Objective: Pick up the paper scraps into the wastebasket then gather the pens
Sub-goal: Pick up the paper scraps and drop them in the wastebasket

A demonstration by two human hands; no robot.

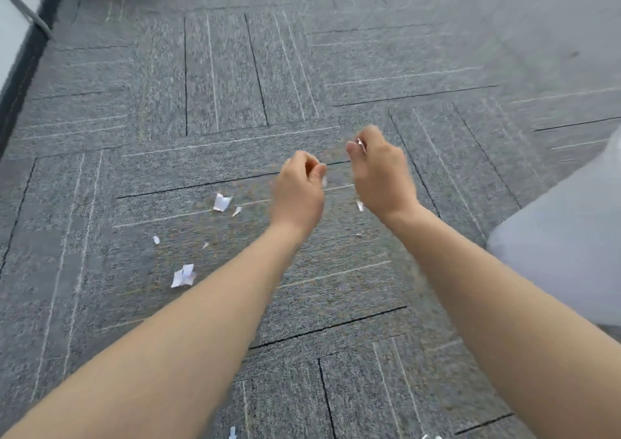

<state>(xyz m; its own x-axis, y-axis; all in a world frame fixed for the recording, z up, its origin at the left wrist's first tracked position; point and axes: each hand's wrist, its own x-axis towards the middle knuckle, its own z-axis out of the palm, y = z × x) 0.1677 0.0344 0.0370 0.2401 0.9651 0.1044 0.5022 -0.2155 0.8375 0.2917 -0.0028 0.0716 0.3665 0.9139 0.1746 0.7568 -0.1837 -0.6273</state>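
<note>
Right hand point(381, 173) pinches a small white paper scrap point(361, 144); left hand point(297, 186) curled shut — larger torn white scrap point(221, 201) lies just left of its fingers.

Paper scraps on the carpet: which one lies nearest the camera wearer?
The crumpled white scrap left of the left forearm; the other clear floor scraps lie farther up the carpet.

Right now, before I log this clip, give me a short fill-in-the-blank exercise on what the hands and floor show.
1. The right hand pinches a small white ____ at its fingertips.
2. Several paper scraps lie on the grey ____.
3. The largest loose scraps lie on the ____ side of the left hand.

Missing words: scrap; carpet; left
</note>
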